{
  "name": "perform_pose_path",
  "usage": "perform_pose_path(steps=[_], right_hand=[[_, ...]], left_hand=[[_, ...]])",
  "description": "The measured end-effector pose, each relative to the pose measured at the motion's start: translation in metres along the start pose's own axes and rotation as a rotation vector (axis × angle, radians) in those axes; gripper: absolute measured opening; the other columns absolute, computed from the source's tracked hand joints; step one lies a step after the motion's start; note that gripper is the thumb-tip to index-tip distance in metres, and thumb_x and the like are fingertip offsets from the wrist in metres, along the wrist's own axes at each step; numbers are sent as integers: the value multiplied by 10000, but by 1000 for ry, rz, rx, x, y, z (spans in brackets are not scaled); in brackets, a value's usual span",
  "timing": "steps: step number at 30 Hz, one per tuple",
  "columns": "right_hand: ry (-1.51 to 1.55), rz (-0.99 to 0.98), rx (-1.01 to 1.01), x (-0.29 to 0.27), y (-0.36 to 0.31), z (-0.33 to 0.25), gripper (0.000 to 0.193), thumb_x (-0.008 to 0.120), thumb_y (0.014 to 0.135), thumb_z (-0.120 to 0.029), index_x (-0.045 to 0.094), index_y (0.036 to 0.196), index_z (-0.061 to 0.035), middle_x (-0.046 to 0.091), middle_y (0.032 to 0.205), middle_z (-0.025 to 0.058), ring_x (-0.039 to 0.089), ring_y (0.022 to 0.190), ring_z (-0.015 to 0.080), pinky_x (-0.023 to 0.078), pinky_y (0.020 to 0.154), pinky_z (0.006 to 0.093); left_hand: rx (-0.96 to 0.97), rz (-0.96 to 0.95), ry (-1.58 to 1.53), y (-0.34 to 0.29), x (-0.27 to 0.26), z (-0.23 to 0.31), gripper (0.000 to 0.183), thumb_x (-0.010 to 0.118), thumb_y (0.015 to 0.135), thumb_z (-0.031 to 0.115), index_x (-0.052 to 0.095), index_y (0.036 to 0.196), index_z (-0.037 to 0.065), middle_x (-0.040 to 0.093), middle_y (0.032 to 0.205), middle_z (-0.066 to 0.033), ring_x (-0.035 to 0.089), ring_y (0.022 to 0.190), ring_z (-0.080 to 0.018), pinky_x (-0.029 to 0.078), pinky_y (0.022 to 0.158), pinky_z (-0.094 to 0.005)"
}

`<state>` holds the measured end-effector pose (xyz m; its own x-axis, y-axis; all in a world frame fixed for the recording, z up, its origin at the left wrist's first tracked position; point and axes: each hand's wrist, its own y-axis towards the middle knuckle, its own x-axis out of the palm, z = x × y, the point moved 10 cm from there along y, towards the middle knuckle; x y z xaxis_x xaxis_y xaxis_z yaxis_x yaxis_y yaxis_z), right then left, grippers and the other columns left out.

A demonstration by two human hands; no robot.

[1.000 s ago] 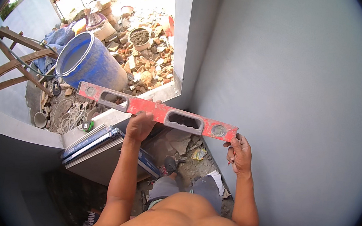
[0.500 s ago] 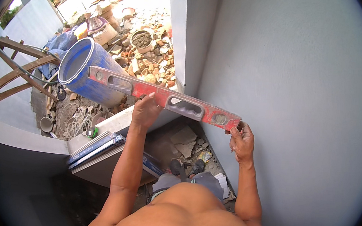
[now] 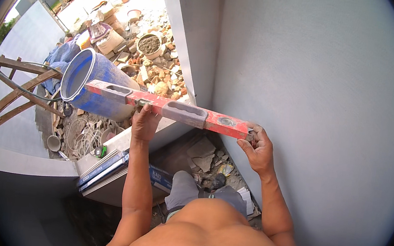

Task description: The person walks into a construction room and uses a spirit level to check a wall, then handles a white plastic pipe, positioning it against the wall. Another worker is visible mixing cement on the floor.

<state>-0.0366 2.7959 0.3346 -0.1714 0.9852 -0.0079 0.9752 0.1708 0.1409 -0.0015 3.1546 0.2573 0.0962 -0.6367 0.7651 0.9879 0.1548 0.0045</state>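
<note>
A red spirit level (image 3: 167, 108) with grey handle openings and round vials stretches across in front of me, its right end lower than its left. Near its middle, my left hand (image 3: 146, 123) grips the lower edge from below, the thumb at the front. My right hand (image 3: 258, 151) pinches the right end between thumb and fingers, close to the grey wall. Behind the level's left end, a blue barrel (image 3: 101, 72) lies tilted with its open mouth toward the left.
Grey wall (image 3: 317, 78) rises on my right. A low ledge (image 3: 120, 140) carries a green tape measure (image 3: 101, 151); boxed panels (image 3: 104, 170) lean below. Beyond lie brick rubble (image 3: 156, 78), a mortar bucket (image 3: 149, 45) and a curved wooden frame (image 3: 23, 88). Broken slabs (image 3: 201, 152) lie at my feet.
The level has shifted left and slightly down and rolled, so its top edge shows more. Both hands have moved with it, and my view has turned a little.
</note>
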Motion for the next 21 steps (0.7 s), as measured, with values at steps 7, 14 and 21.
perform_pose_path(steps=[7, 14, 21], right_hand=[[-380, 193, 11, 2, 39, 1, 333, 659, 931, -263, 601, 1105, 15, 595, 744, 17, 493, 662, 56, 435, 601, 228], [-387, 354, -166, 6, 78, -6, 315, 647, 938, -298, 624, 1039, -1, 533, 702, -29, 419, 619, 58, 391, 560, 220], [-211, 272, -414, -1, 61, 40, 416, 645, 940, -220, 526, 1195, 87, 530, 693, 2, 454, 607, 44, 361, 538, 188]], left_hand=[[-48, -178, -23, 41, 15, -3, 509, 727, 852, 241, 497, 1281, 92, 537, 1336, -116, 504, 1256, -301, 405, 1052, -536], [-31, -239, 107, 86, 30, -26, 545, 745, 806, 149, 491, 1267, 8, 604, 1211, -167, 584, 1143, -322, 464, 985, -509], [328, -391, 15, 135, 44, 0, 479, 706, 876, 174, 508, 1289, 35, 601, 1227, -114, 567, 1176, -282, 449, 1034, -488]])
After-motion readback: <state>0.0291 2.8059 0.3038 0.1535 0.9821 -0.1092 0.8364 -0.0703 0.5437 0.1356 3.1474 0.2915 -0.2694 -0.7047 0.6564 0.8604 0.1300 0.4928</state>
